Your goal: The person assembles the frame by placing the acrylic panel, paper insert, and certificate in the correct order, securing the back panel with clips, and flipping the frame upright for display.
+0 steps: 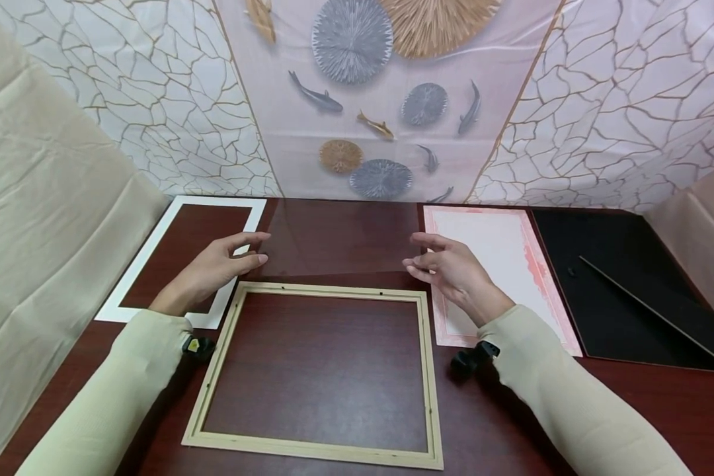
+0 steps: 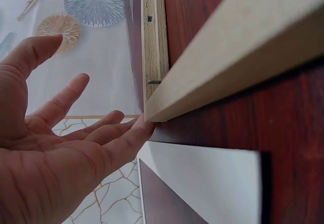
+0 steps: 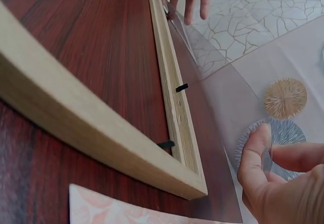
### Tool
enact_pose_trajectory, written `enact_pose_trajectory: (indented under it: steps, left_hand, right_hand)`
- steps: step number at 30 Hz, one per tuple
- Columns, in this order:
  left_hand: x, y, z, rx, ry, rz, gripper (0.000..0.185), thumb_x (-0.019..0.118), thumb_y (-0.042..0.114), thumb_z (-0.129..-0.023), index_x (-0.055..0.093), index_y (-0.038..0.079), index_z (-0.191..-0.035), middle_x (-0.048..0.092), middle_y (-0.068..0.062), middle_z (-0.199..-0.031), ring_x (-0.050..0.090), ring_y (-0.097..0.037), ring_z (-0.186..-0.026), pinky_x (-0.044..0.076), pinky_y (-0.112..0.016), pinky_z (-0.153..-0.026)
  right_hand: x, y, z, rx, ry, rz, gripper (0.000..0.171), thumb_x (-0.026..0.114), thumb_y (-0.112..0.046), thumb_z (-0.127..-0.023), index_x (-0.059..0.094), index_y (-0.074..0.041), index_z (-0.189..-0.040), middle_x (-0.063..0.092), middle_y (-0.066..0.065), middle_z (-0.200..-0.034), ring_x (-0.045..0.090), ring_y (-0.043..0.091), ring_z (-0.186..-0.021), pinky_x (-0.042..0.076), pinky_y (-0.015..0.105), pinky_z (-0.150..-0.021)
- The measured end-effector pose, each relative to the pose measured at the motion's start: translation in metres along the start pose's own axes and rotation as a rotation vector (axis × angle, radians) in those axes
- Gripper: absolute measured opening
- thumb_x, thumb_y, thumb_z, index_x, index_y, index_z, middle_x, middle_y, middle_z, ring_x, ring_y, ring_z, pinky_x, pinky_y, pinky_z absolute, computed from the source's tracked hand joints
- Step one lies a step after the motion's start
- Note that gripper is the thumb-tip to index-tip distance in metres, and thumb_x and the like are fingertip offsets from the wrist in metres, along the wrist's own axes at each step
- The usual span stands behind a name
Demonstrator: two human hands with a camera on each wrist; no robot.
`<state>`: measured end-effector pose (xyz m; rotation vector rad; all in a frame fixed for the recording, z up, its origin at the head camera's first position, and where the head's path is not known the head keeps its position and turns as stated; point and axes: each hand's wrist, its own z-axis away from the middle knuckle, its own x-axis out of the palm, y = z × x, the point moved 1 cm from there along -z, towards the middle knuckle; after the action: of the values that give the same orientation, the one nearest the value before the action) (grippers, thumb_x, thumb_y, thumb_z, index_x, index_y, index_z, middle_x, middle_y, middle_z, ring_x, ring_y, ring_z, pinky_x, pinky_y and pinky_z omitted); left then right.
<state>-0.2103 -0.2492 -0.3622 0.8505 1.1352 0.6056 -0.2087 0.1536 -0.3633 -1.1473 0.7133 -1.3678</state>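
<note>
A clear sheet point(image 1: 345, 238) spans the space between the two hands, behind the pale wooden frame point(image 1: 331, 288). My right hand point(image 1: 455, 274) is at the sheet's right edge, and in the right wrist view the thumb and fingers point(image 3: 255, 148) pinch that edge. At the sheet's left side is my left hand point(image 1: 217, 264), above the white mat border point(image 1: 116, 311), its thumb and index finger well apart. In the left wrist view its fingers point(image 2: 55, 105) spread loosely beside the frame's corner. The frame lies flat, with small black tabs point(image 3: 182, 87) along it.
A pink-bordered white sheet point(image 1: 494, 264) lies under the right hand. Farther right is a black backing board point(image 1: 607, 317) with a raised stand flap point(image 1: 660, 304). A patterned cloth point(image 1: 369, 99) hangs along the table's back edge, and pale fabric point(image 1: 47, 198) drapes at left.
</note>
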Motion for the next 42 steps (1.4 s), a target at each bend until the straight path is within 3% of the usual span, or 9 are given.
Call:
enact_pose_trajectory:
  steps: [6,10,14,16,22,28,35,39,42]
  left_hand:
    - [0.000,0.001,-0.002,-0.009,0.022,0.055,0.058,0.066,0.020,-0.104,0.046,0.012,-0.158,0.036,-0.013,-0.168,0.058,-0.036,-0.139,0.049,-0.049,-0.114]
    - [-0.003,-0.001,-0.001,-0.044,0.068,0.069,0.057,0.067,0.016,-0.103,0.048,0.015,-0.158,0.038,-0.010,-0.168,0.066,-0.035,-0.129,0.043,-0.049,-0.119]
    - [-0.004,-0.001,-0.001,-0.054,0.079,0.086,0.061,0.069,0.017,-0.102,0.047,0.018,-0.159,0.038,-0.010,-0.168,0.063,-0.034,-0.132,0.035,-0.053,-0.123]
    - [-0.005,0.000,-0.001,-0.052,0.073,0.101,0.064,0.069,0.017,-0.101,0.045,0.018,-0.160,0.037,-0.011,-0.169,0.057,-0.033,-0.139,0.040,-0.047,-0.120]
    - [-0.004,0.002,0.001,-0.052,0.005,0.120,0.073,0.070,0.012,-0.098,0.039,0.024,-0.163,0.037,-0.012,-0.168,0.051,-0.029,-0.142,0.048,-0.027,-0.101]
    - [-0.005,0.003,0.009,0.014,-0.095,0.105,0.078,0.067,0.007,-0.098,0.033,0.027,-0.165,0.037,-0.011,-0.168,0.047,-0.031,-0.145,0.045,-0.028,-0.101]
    - [-0.003,0.005,0.022,0.037,-0.160,0.110,0.087,0.067,0.000,-0.095,0.028,0.030,-0.167,0.036,-0.005,-0.168,0.071,-0.019,-0.100,0.048,-0.025,-0.086]
    - [0.000,0.008,0.030,0.014,-0.173,0.121,0.089,0.070,0.001,-0.094,0.028,0.032,-0.167,0.066,-0.006,-0.126,0.068,-0.013,-0.090,0.045,-0.027,-0.080]
    - [0.004,0.010,0.035,0.015,-0.177,0.146,0.089,0.069,0.000,-0.094,0.027,0.030,-0.167,0.068,-0.003,-0.088,0.066,-0.012,-0.089,0.047,-0.026,-0.083]
  right_hand:
    - [-0.003,-0.001,0.002,-0.001,0.010,-0.024,0.065,0.043,0.013,-0.101,0.028,0.001,-0.164,0.022,0.014,-0.171,0.070,0.014,-0.095,0.059,0.020,-0.084]
    - [-0.005,0.000,0.002,-0.012,-0.004,0.027,0.066,0.043,0.012,-0.100,0.028,0.000,-0.164,0.024,0.015,-0.170,0.069,0.012,-0.092,0.059,0.021,-0.083]
    - [-0.007,0.002,0.005,-0.036,-0.031,0.122,0.069,0.042,0.009,-0.100,0.025,-0.003,-0.165,0.019,0.014,-0.173,0.068,0.010,-0.093,0.059,0.023,-0.082]
    - [-0.008,0.002,0.007,-0.048,-0.043,0.160,0.070,0.043,0.008,-0.100,0.024,-0.004,-0.166,0.017,0.012,-0.175,0.068,0.009,-0.095,0.059,0.024,-0.083]
    - [-0.011,0.002,0.013,-0.066,-0.068,0.220,0.076,0.047,0.010,-0.098,0.021,-0.006,-0.167,0.017,0.012,-0.175,0.069,0.006,-0.094,0.060,0.023,-0.081]
    - [-0.013,0.002,0.022,-0.085,-0.094,0.281,0.083,0.049,0.010,-0.091,0.022,-0.007,-0.167,0.021,0.013,-0.174,0.070,0.005,-0.093,0.060,0.022,-0.074]
    - [-0.015,0.003,0.034,-0.118,-0.109,0.305,0.079,0.051,0.009,-0.093,0.025,-0.005,-0.165,0.024,0.014,-0.171,0.071,0.007,-0.099,0.059,0.023,-0.081]
    - [-0.014,0.003,0.041,-0.144,-0.106,0.302,0.074,0.053,0.013,-0.096,0.026,-0.001,-0.163,0.025,0.020,-0.167,0.069,0.005,-0.108,0.060,0.023,-0.088]
    - [-0.013,0.004,0.045,-0.165,-0.081,0.293,0.071,0.055,0.017,-0.094,0.030,0.003,-0.159,0.028,0.024,-0.162,0.068,0.004,-0.111,0.060,0.024,-0.090]
